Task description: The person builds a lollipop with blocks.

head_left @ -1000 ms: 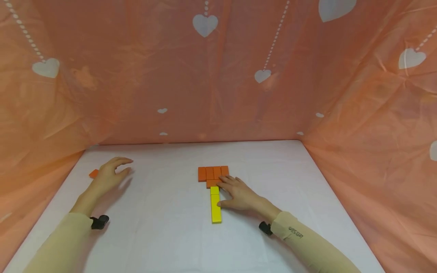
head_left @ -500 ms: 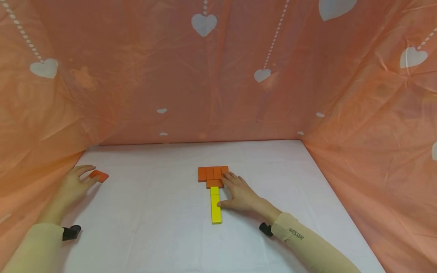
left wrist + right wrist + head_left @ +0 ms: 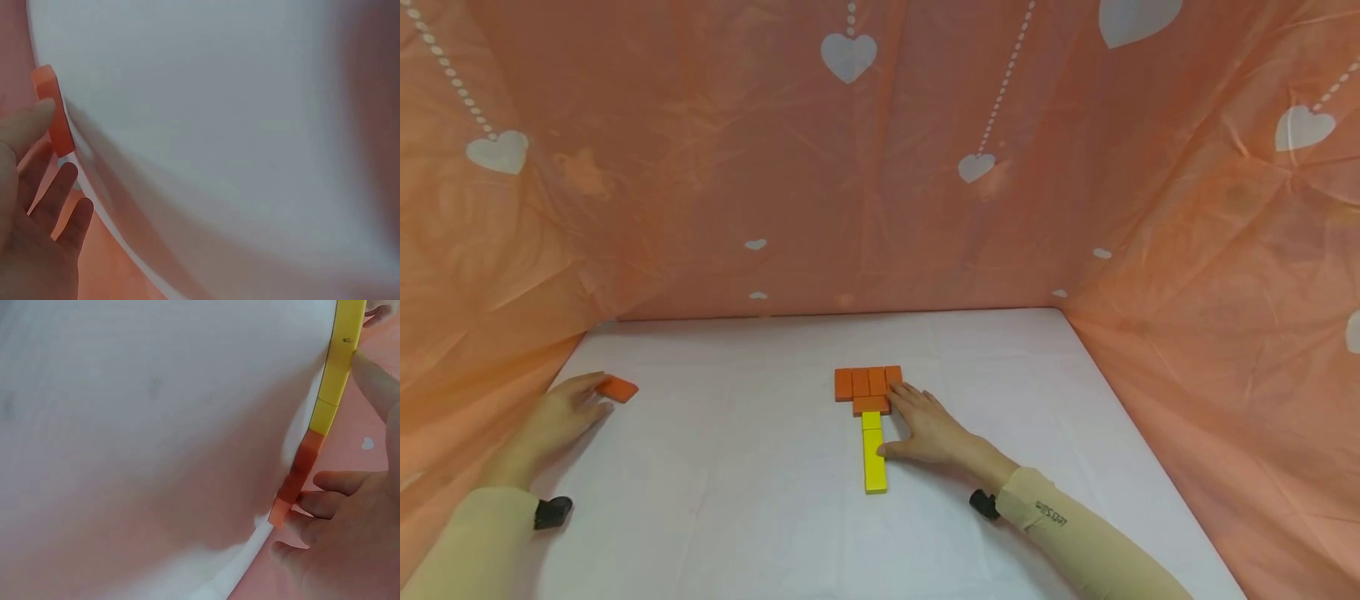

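Observation:
At the left of the table, my left hand [image 3: 557, 417] is beside a lone flat orange block [image 3: 617, 388], its fingertips right at the block's near end. In the left wrist view the thumb [image 3: 37, 115] overlaps this block [image 3: 60, 128], and the other fingers are spread and slightly bent. Mid-table, several upright orange blocks [image 3: 861, 382] stand in a row, with one orange block [image 3: 869, 406] lying crosswise below. A short yellow block [image 3: 871, 420] and a long yellow block [image 3: 875, 467] continue downward. My right hand [image 3: 932, 429] rests alongside, fingertips at the orange blocks, thumb at the long yellow one.
A white cloth [image 3: 760, 500] covers the table. Pink-orange curtains [image 3: 715, 167] with white hearts rise at the back and both sides. Each wrist wears a small black camera, the left one [image 3: 553, 512] by the sleeve cuff.
My left hand has moved left, back past the lone orange block, uncovering most of it; its thumb has slid off the block's near side. My right hand has barely shifted, its fingertips drawn slightly right.

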The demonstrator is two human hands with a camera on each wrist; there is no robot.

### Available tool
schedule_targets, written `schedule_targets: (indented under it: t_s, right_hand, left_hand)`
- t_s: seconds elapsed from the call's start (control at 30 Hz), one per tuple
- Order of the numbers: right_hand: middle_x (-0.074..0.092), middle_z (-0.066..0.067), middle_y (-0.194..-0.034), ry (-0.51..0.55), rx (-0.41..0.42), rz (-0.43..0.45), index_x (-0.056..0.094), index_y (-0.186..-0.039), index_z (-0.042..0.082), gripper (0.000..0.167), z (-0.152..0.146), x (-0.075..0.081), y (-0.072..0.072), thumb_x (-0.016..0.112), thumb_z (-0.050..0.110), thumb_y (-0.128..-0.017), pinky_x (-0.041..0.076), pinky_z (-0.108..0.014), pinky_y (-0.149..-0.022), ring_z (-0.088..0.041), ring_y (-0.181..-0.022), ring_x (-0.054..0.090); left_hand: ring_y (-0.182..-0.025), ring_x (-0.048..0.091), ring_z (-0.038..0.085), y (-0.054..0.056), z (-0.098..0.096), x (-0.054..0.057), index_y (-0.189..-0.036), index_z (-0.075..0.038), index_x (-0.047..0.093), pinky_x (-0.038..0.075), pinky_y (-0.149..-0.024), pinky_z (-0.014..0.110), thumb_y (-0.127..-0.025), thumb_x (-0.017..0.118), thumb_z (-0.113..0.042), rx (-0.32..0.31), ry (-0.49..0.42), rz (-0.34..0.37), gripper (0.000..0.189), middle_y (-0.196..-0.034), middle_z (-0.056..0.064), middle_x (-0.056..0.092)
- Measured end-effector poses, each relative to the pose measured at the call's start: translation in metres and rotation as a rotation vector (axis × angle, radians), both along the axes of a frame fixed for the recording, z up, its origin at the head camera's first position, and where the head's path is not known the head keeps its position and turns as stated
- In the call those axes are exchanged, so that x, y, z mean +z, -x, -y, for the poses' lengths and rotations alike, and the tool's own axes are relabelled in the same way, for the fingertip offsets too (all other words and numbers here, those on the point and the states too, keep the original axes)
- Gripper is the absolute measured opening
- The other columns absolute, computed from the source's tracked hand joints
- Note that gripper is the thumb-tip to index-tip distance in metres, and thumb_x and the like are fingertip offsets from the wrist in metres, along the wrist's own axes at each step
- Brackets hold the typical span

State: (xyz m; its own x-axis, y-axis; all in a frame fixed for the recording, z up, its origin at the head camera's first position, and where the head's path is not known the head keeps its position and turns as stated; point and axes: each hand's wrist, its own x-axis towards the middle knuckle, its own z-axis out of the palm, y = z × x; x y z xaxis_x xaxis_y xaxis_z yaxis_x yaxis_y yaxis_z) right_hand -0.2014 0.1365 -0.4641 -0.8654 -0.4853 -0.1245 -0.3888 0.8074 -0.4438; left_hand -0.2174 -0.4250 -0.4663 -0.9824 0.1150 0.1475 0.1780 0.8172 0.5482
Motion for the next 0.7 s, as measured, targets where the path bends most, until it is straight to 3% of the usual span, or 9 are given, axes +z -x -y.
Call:
schedule_targets:
  t_s: [0.27,0.5,0.6,0.7]
  right_hand:
    - [0.025,-0.017,-0.17,0.011,0.001,0.022,0.034,-0.16,0.0,0.098,0.0,-0.001,0.002,0.079,0.05,-0.089,0.018,-0.053,-0.127,-0.035,-0.158,0.021]
    - [0.025,-0.017,-0.17,0.042,0.001,0.034,0.035,-0.16,-0.001,0.098,-0.001,-0.001,0.002,0.081,0.049,-0.089,0.019,-0.052,-0.127,-0.036,-0.158,0.02]
    - [0.024,-0.017,-0.17,0.048,0.003,0.036,0.035,-0.16,-0.001,0.098,-0.001,-0.001,0.002,0.081,0.048,-0.089,0.018,-0.051,-0.128,-0.035,-0.158,0.02]
    - [0.024,-0.016,-0.17,0.047,0.002,0.04,0.034,-0.16,0.0,0.098,-0.001,0.0,0.002,0.08,0.049,-0.089,0.017,-0.051,-0.128,-0.035,-0.158,0.019]
  left_hand:
    - [-0.118,0.047,0.061,0.007,-0.003,-0.006,-0.123,0.017,0.058,0.037,-0.098,0.075,-0.095,0.062,0.0,0.009,0.038,-0.095,0.033,-0.126,0.044,0.052]
    - [-0.115,0.047,0.06,0.009,-0.007,-0.005,-0.12,0.018,0.06,0.038,-0.096,0.074,-0.096,0.061,0.002,-0.005,0.039,-0.076,0.029,-0.123,0.043,0.052]
    - [-0.113,0.049,0.059,0.01,-0.009,-0.007,-0.118,0.017,0.062,0.039,-0.095,0.071,-0.094,0.066,0.002,-0.015,0.049,-0.114,0.029,-0.121,0.042,0.054]
    - [-0.109,0.053,0.057,0.013,-0.011,-0.01,-0.117,0.016,0.065,0.043,-0.091,0.061,-0.092,0.071,0.001,-0.03,0.064,-0.152,0.03,-0.117,0.039,0.058]
